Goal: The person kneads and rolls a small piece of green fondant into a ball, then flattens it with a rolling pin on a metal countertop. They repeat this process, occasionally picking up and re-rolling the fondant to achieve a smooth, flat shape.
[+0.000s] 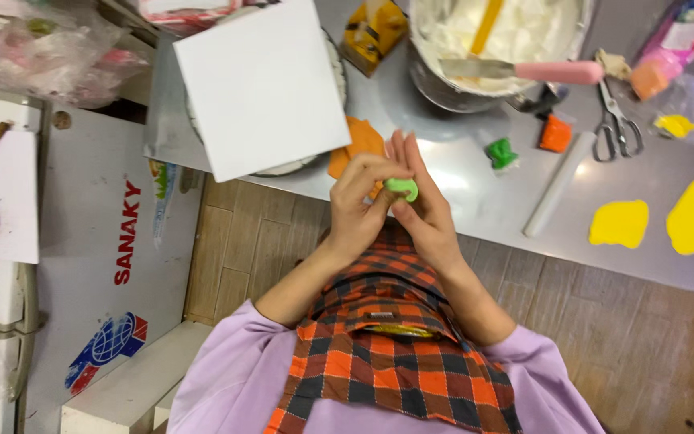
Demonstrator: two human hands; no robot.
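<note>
– What is the person holding?

– A little green lump of soft modelling paste (402, 189). Both hands are pressed around it, just above the edge of the shiny metal table (475, 201).

– How are the hands?

– The left hand (361, 205) is curled over, with bent fingers touching the green lump. The right hand (423, 205) is flatter, fingers straight and close together, and the lump sits against them. So both hands have hold of it, pinched between them.

– What is near them?

– Right behind the hands lies a flat orange piece (357, 145), partly under a big white square board (260, 84). Another small green bit (502, 153) is on the table nearby, and a small orange block (556, 133) beside it.

– Anything else?

– A white rolling stick (557, 185), scissors (616, 124), and two flat yellow pieces (618, 223) far to the right. At the back is a metal bowl (443, 90) of white cream with a pink-handled spreader (524, 71) resting across it
</note>
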